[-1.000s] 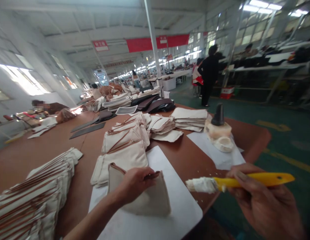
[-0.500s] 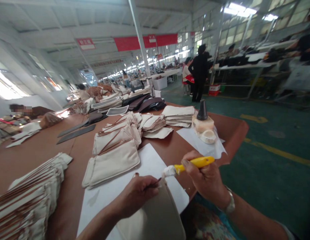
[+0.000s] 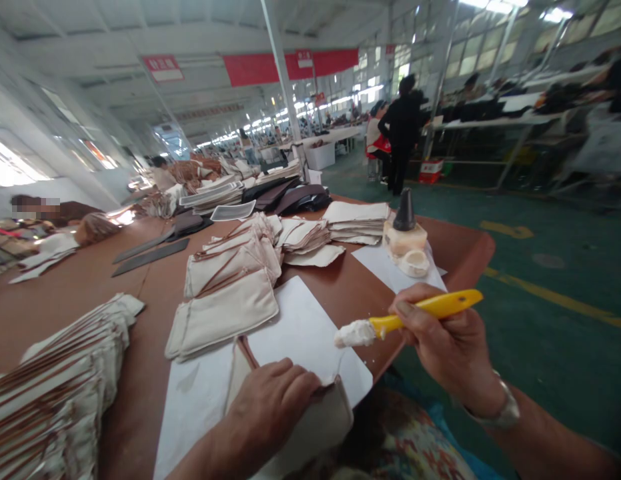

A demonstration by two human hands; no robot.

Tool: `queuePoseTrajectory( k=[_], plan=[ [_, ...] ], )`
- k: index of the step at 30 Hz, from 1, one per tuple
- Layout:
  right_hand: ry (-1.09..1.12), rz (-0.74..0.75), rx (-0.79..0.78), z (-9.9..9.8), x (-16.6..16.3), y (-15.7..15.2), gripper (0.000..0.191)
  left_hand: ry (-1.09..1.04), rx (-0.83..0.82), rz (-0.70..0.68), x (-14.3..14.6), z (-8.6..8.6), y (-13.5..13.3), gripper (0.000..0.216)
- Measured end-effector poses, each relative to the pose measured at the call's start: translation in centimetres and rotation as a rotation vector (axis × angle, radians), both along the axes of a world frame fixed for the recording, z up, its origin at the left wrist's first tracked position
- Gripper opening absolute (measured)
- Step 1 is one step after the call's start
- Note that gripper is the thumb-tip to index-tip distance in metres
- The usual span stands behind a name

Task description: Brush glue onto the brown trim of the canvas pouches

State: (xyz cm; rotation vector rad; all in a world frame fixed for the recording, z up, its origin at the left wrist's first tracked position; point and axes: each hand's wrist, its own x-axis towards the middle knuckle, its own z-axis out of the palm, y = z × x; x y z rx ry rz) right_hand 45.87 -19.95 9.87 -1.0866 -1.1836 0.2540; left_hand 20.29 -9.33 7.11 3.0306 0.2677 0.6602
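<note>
My right hand (image 3: 445, 340) is closed around the yellow handle of a brush (image 3: 425, 309), whose bristles are thickly coated in white paste. The brush tip points left, apart from the piece below. My left hand (image 3: 270, 407) lies over a beige stitched leather piece (image 3: 323, 423) with a brown edge, its fingers curled over the top edge and gripping it. Much of the piece is hidden under that hand. Beneath it a white sheet (image 3: 285, 327) covers part of the brown table.
Stacks of similar beige pieces (image 3: 225, 303) stand behind the sheet, with more (image 3: 65, 387) at left. A small paste-smeared pot (image 3: 415, 263) and a black cone (image 3: 404, 212) sit on paper at the right corner of the brown table (image 3: 455, 247). People stand and sit farther back.
My right hand has drawn the brush rightward, away from the beige piece. My left hand has turned palm down over the piece, which has shifted and now shows a second part at left.
</note>
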Motion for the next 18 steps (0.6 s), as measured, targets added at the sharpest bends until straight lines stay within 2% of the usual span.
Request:
queuePoseTrajectory(
  k=[2,4,7,9,12,15,18],
  plan=[
    [0.014,0.057,-0.007,0.5,-0.4,-0.9,0.019,-0.033,0.151,-0.064,-0.2,0.4,-0.8,0.025],
    [-0.052,0.126,0.003,0.8,-1.2,-1.8,0.017,-0.081,0.225,-0.086,-0.3,0.9,-1.3,0.029],
    [-0.21,0.298,-0.024,1.3,-2.2,-2.8,0.015,-0.159,0.259,-0.083,-0.4,1.4,-1.6,0.029],
    [-0.394,0.369,-0.071,1.8,-2.1,-3.6,0.015,-0.168,0.246,-0.067,-0.6,1.3,-1.5,0.028],
    [-0.618,0.326,-0.092,2.8,-1.3,-4.6,0.016,-0.164,0.222,-0.06,-0.8,1.0,-1.6,0.028],
    [-0.561,0.262,-0.039,3.4,-1.2,-4.9,0.016,-0.171,0.218,-0.084,-1.1,0.9,-1.7,0.027],
    [-0.528,0.288,-0.006,3.1,-2.3,-4.5,0.015,-0.152,0.212,-0.087,-1.4,0.7,-1.7,0.026]
  ],
)
